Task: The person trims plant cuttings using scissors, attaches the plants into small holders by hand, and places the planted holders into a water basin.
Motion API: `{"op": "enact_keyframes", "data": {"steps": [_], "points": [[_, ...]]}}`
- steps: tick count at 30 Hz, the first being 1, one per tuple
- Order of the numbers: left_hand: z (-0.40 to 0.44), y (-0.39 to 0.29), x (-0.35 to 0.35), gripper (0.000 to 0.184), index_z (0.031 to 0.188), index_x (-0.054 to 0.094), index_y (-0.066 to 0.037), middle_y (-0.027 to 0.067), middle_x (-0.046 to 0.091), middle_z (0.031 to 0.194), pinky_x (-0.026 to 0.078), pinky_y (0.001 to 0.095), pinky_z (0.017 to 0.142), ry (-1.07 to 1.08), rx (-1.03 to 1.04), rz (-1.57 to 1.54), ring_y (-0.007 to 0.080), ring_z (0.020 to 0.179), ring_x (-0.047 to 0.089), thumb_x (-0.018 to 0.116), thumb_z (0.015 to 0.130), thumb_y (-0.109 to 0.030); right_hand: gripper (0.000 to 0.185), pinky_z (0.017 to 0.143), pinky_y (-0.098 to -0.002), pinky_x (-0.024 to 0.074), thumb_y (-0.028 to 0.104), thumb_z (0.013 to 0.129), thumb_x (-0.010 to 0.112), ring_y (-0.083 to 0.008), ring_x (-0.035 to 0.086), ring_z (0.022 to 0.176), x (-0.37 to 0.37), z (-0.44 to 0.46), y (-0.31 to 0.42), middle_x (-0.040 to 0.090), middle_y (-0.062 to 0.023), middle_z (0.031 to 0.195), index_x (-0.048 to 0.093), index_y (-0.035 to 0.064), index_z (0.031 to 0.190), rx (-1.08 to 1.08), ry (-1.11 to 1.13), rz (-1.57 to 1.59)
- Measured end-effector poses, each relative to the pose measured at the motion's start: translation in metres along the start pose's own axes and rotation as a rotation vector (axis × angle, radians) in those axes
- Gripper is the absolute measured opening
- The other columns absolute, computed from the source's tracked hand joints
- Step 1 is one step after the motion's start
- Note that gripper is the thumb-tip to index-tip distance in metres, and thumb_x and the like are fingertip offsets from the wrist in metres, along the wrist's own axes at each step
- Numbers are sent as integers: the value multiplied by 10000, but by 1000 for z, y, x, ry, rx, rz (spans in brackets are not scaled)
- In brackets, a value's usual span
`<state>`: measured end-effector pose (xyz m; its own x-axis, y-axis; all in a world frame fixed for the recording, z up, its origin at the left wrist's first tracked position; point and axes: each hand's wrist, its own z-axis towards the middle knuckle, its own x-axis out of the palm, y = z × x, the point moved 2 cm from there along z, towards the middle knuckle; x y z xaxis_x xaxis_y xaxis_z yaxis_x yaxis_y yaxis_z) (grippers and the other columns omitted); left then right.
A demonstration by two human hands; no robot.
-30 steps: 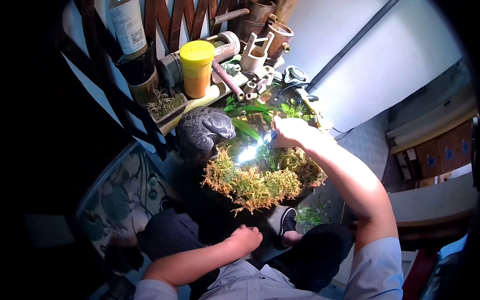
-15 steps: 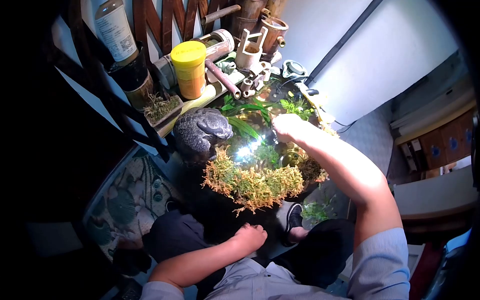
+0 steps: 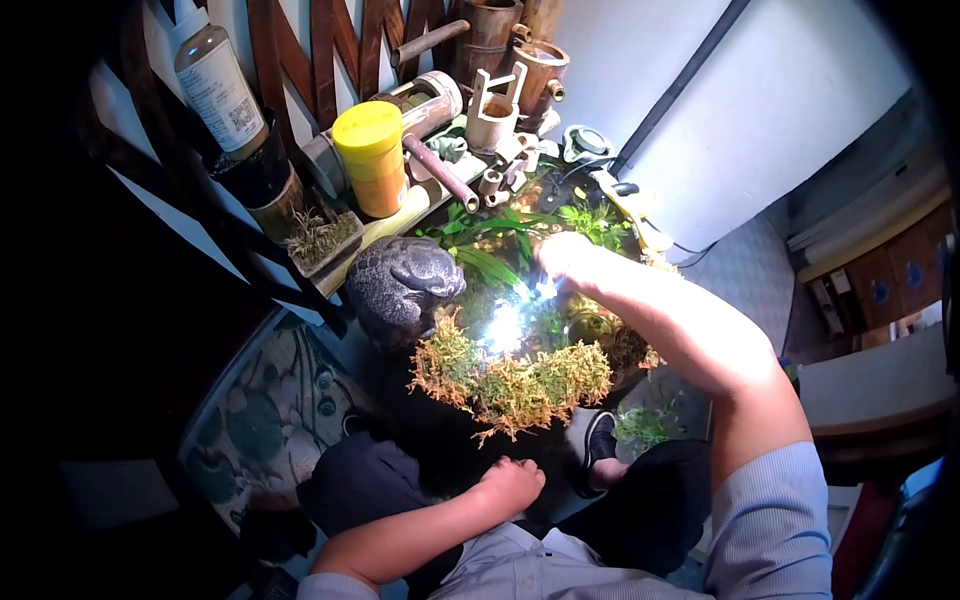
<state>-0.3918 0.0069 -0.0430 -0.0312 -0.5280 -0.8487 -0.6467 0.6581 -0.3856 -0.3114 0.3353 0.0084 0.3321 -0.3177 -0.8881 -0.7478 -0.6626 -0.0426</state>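
Over the planted water basin, my right hand (image 3: 566,262) is lowered to the water, its fingers closed and partly washed out by glare; what they hold cannot be made out. Green leaves (image 3: 487,265) lie just left of it, and a bright reflection (image 3: 505,328) shines on the water below. My left hand (image 3: 514,483) rests near my lap with its fingers curled, in front of the basin. Orange-green moss (image 3: 520,385) lines the basin's near edge. A dark stone figure (image 3: 400,285) sits at the basin's left.
Behind the basin stand a yellow-lidded jar (image 3: 370,155), a bamboo cup (image 3: 492,122) and bamboo pipes (image 3: 440,170). A labelled bottle (image 3: 222,90) leans at the upper left. A yellow-handled tool (image 3: 640,215) lies on the right rim. A patterned mat (image 3: 265,410) is at lower left.
My right hand has stayed over the water, with its fingers shifting slightly. The blue item seen by its fingertips a second ago is no longer distinct. The view has tilted slightly; my left hand stays curled.
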Motion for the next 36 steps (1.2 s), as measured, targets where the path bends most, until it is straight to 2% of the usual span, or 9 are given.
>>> {"op": "enact_keyframes", "data": {"steps": [6,11,12,16,18,21,25,30,36], "points": [[4,0,8,200,992,589,-28,129,591,961,498,368,717,2,-19,-24,261,836,639,533,813,-100,139,652,-371,522,252,653,639,-280,642,796,17,9,-6,663,-81,798,660,146,740,-168,-36,-105],[4,0,8,189,979,592,-28,130,588,954,510,364,685,-3,36,23,266,821,640,530,817,-102,153,629,-380,518,226,758,532,-277,642,756,1,0,3,657,-93,770,658,143,735,-139,-101,-94],[4,0,8,179,966,594,-29,128,587,948,512,364,678,-3,17,31,270,815,640,529,815,-101,209,712,-379,517,212,873,499,-310,641,813,0,-8,7,683,-102,903,702,161,877,-104,-57,-225],[8,2,15,179,957,562,-31,130,574,898,527,366,626,-62,23,83,268,776,648,533,804,-120,114,563,-359,487,203,738,601,-293,566,603,-12,-12,-21,599,-92,684,627,92,727,-336,-151,224],[9,3,16,175,951,563,-32,128,574,893,528,368,626,-68,8,86,267,777,649,534,804,-121,133,521,-363,482,205,687,637,-289,555,544,-11,-11,-21,584,-88,623,613,74,691,-314,-182,92],[9,3,15,165,942,569,-34,125,576,891,528,367,631,-84,0,80,271,790,651,530,805,-117,169,563,-402,502,238,741,591,-308,597,590,-61,-45,3,618,-103,661,647,79,738,-415,-237,-28],[8,1,8,174,951,611,-35,135,603,952,516,374,698,-21,-9,30,294,846,643,535,816,-112,211,588,-409,514,239,805,554,-318,608,605,-100,-72,56,622,-141,686,660,60,769,-182,-61,-151],[12,1,17,208,999,615,-32,160,628,969,518,380,711,36,25,18,311,854,643,526,824,-101,269,616,-427,516,274,887,529,-350,607,644,-81,-52,94,617,-173,719,654,44,827,-484,-189,82],[8,1,23,184,919,656,-27,163,659,952,544,429,672,3,-58,-64,351,870,654,518,819,-98,117,671,-420,531,154,766,534,-339,628,735,-15,1,108,624,-157,737,605,68,734,-488,-117,-11]]}}
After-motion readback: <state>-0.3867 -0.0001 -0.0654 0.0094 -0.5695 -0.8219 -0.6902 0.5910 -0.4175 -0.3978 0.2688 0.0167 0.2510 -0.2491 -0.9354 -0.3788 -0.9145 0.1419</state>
